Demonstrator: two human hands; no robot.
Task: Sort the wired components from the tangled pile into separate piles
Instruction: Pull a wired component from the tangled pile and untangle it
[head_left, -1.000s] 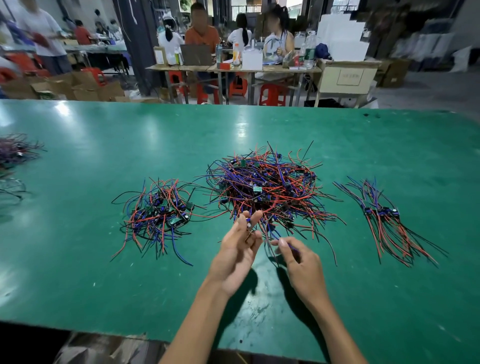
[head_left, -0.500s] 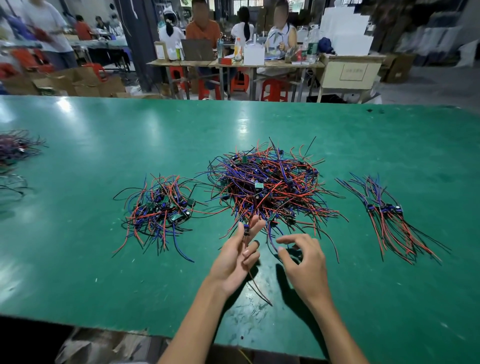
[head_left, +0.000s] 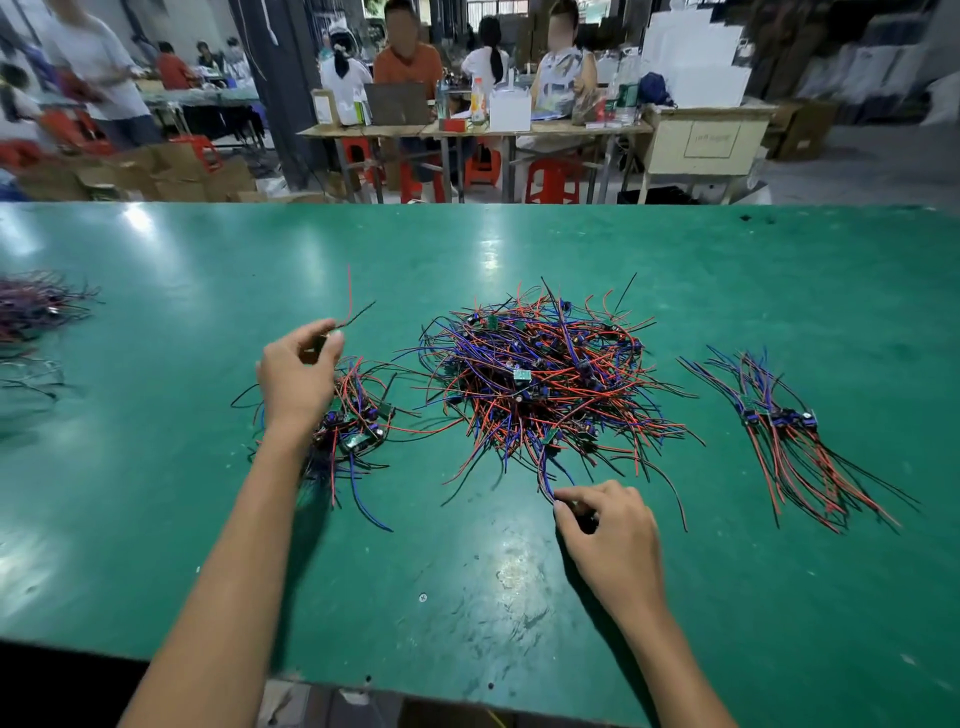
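Now left hand (head_left: 296, 374) lifted over left pile (head_left: 353, 421)

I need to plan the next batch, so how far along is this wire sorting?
Done: a small pile of red, blue and black wired components at left and a neater one at right lie sorted on the green table. In hand: the left hand holds one wired piece above the left pile; the right hand pinches wires at the big tangle's near edge. Left: the large central tangled pile, most of the job.
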